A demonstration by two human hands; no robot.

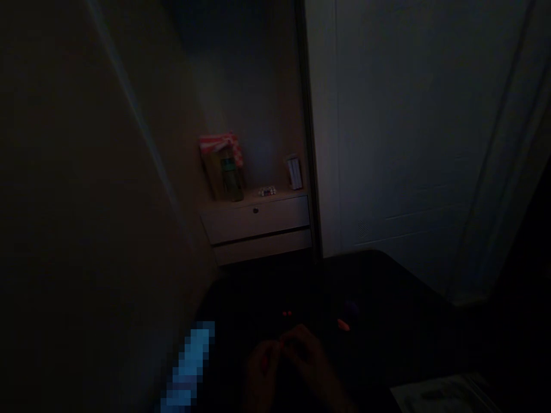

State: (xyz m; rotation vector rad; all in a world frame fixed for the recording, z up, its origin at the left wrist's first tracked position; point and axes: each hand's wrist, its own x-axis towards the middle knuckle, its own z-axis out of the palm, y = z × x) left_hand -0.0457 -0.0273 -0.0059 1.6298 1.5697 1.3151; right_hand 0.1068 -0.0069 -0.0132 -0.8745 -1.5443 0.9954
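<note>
The scene is very dark. My left hand [260, 370] is closed, its fingers curled around a small red lump [264, 362]. Against its fingertips, my right hand [306, 351] forms a pinch, and a tiny reddish bit [281, 342] shows where the two hands meet. The soft look of these pieces suggests a mouldable material, but the gloom hides what they are. Beyond my fingers, two tiny red bits [287, 314] lie on the dark tabletop [374, 275]. To the right rest an orange elongated piece [343, 324] and a dim purple lump [351, 308].
A bright pixelated screen [189, 367] is at the lower left. Printed paper [443, 396] lies at the lower right. Behind the table stands a drawer unit [258, 221], holding a green bottle [232, 180], a red-and-white patterned item [219, 140] and a small pale box [295, 173].
</note>
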